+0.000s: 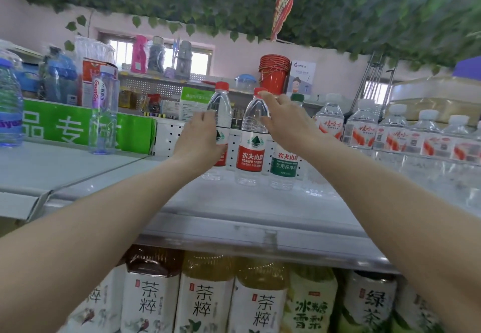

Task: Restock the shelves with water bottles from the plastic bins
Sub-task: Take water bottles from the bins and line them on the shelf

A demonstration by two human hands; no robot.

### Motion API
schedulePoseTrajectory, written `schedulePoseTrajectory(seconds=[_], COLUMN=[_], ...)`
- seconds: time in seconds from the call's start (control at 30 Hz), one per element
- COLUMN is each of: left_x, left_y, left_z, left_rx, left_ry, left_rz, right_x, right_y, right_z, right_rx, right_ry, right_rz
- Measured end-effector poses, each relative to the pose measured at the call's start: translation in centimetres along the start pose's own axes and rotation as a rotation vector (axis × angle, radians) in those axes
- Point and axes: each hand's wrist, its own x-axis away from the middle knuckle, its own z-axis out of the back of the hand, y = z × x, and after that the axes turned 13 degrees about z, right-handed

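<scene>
Two clear water bottles with red caps and red labels stand upright on the pale top shelf (234,202). My left hand (200,140) grips the left bottle (221,106) around its middle, thumb across the label. My right hand (283,121) holds the right bottle (251,150) by its shoulder, with a fingertip at the cap. A third bottle with a green label (283,168) stands just right of it, partly hidden behind my right wrist. No plastic bin is in view.
A row of white-capped water bottles (364,129) fills the shelf's right side. A tall purple bottle (102,113) and a green sign (73,126) stand to the left. Tea bottles (205,296) line the shelf below. Behind the bottles is a perforated back panel (169,134).
</scene>
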Motion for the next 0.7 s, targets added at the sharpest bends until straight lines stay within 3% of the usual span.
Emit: schedulePoseTrajectory(seconds=[0.2, 0.37, 0.5, 0.7], left_x=[5.5, 10.4, 15.4, 26.7], left_y=[2.7, 6.7, 12.4, 23.6], left_z=[1.4, -0.3, -2.9, -9.0], left_rx=[-0.093, -0.166, -0.147, 0.017], left_ry=[0.085, 0.068, 0.067, -0.031], left_rz=[-0.302, -0.473, -0.596, -0.699], right_x=[9.9, 19.4, 28.5, 44.5], right_y=[1.6, 4.2, 6.1, 10.6], right_z=[2.9, 6.2, 10.0, 14.7], right_rx=[0.241, 0.347, 0.42, 0.551], right_ry=[-0.061, -0.203, -0.276, -0.338], right_rz=[0.121, 0.078, -0.015, -0.002])
